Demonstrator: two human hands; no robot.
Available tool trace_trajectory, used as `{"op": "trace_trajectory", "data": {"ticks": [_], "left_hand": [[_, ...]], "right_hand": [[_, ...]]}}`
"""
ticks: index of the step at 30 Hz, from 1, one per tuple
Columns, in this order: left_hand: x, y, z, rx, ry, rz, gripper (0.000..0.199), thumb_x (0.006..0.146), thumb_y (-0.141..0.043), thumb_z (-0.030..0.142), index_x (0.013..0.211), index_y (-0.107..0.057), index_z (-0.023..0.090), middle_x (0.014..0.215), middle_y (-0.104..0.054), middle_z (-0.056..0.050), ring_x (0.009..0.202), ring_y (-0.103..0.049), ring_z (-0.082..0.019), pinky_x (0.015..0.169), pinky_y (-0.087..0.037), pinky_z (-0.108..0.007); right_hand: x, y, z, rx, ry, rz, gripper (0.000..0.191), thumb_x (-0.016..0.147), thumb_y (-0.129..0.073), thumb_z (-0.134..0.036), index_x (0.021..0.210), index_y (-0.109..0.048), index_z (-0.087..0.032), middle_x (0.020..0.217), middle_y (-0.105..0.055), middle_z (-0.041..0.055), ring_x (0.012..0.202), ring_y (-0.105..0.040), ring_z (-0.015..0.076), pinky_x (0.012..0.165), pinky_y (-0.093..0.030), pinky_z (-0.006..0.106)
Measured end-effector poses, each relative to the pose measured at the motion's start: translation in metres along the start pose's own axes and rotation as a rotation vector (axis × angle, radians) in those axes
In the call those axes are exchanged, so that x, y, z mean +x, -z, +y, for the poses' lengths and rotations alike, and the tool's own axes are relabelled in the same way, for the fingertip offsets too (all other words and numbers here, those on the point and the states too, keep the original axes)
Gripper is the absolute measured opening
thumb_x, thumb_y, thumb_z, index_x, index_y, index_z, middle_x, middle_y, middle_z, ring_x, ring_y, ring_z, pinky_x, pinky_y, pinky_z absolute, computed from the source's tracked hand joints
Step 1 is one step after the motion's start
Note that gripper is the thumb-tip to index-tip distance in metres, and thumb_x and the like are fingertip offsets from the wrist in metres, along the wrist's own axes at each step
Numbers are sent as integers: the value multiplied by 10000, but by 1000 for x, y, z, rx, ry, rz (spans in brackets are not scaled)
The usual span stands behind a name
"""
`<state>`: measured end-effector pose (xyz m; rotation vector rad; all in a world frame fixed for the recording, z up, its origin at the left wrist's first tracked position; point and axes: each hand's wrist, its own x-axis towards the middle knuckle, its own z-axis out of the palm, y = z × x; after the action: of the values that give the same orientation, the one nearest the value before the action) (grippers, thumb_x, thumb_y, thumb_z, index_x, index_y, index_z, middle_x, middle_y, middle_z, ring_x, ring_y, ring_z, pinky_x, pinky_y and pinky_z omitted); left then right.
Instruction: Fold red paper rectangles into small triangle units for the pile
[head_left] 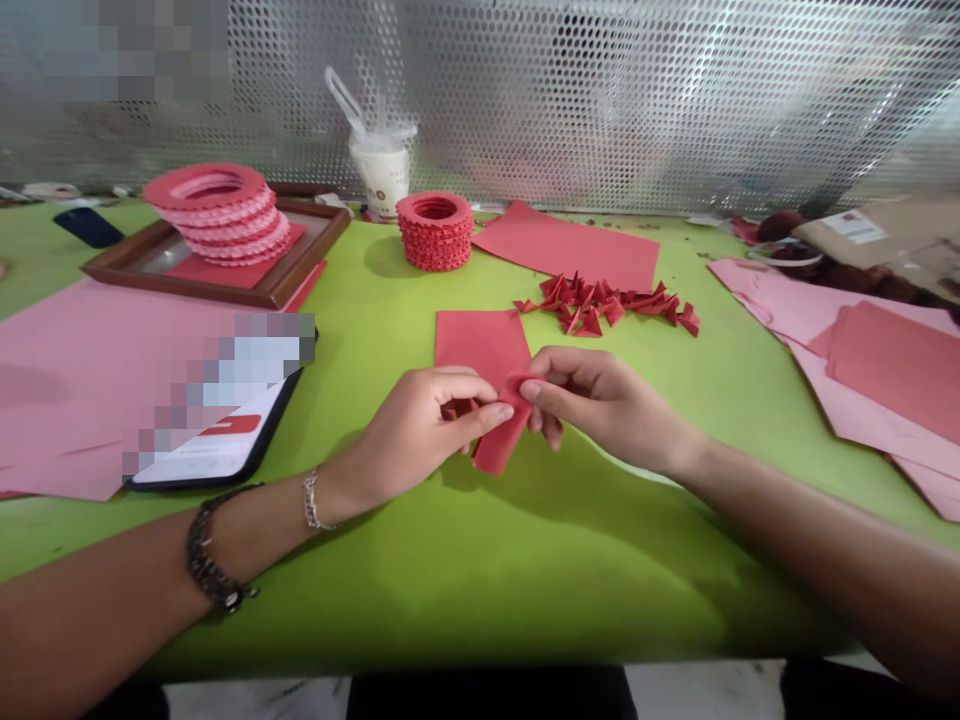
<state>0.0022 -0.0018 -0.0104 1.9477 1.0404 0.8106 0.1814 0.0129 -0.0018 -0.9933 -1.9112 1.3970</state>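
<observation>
One pink-red ring stack (229, 222), in wooden tray (180, 286): apparently complete. Left hand (420, 418): thumb and fingers clamped on red strip (501, 442), held just above green table (570, 560) at centre; strip seemingly doubled over, folding apparently unfinished. Behind, red ring stack (435, 235): apparently complete. Flat red paper (480, 336), beyond strip: unfolded. Right hand (611, 400): thumb and fingers clamped on strip's upper end. Folded red pieces (592, 303), in loose heap: shaped, unassembled. Far right, red sheets (904, 370) on pink sheets (844, 405): unused.
</observation>
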Motion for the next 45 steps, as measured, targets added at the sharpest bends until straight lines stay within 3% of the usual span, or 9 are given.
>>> {"op": "trace_trajectory", "data": {"ticks": [5, 9, 19, 25, 31, 39, 45], "left_hand": [[1, 0, 0, -12, 15, -25, 197, 800, -485, 246, 659, -575, 141, 614, -524, 34, 488, -468, -48, 464, -373, -155], [1, -1, -1, -48, 32, -62, 221, 809, -467, 251, 636, -553, 143, 559, -488, 45, 485, -474, -52, 463, -374, -155], [0, 0, 0, -45, 46, -71, 191, 809, -466, 270, 705, -568, 147, 674, -548, 16, 609, -519, -87, 539, -411, -178], [1, 1, 0, -119, 69, -101, 185, 789, -500, 244, 631, -524, 150, 578, -479, 54, 498, -482, -48, 478, -391, -146], [1, 1, 1, -137, 76, -128, 181, 793, -493, 233, 656, -577, 148, 588, -547, 33, 533, -519, -62, 510, -424, -157], [2, 0, -2, -159, 113, -144, 209, 807, -469, 270, 688, -586, 146, 641, -581, 17, 564, -551, -73, 537, -459, -172], [1, 0, -4, -181, 108, -158, 216, 815, -452, 266, 688, -582, 149, 655, -584, 12, 581, -555, -79, 543, -473, -179]], "right_hand": [[2, 0, 5, -13, 20, -124, 309, 862, -378, -296, 656, -515, -111, 561, -532, -3, 472, -521, 56, 473, -444, 173], [2, -3, 6, -78, 72, -63, 323, 859, -389, -274, 604, -507, -116, 532, -515, -11, 478, -487, 47, 477, -414, 157], [0, -2, 6, -156, 148, 4, 317, 855, -402, -284, 617, -528, -118, 530, -512, -8, 497, -481, 59, 494, -397, 172], [-1, 0, 4, -188, 152, 68, 356, 855, -393, -317, 580, -511, -125, 517, -516, -3, 484, -484, 64, 490, -399, 177], [-1, -1, 5, -179, 148, -41, 415, 885, -314, -318, 580, -513, -120, 529, -524, 4, 485, -485, 54, 499, -404, 164], [-1, -2, 8, -274, 191, 19, 398, 871, -361, -300, 543, -498, -121, 505, -520, -3, 460, -464, 44, 475, -371, 158], [0, -2, 9, -241, 149, -41, 399, 881, -327, -307, 581, -512, -119, 530, -523, 0, 480, -475, 49, 477, -381, 156]]}}
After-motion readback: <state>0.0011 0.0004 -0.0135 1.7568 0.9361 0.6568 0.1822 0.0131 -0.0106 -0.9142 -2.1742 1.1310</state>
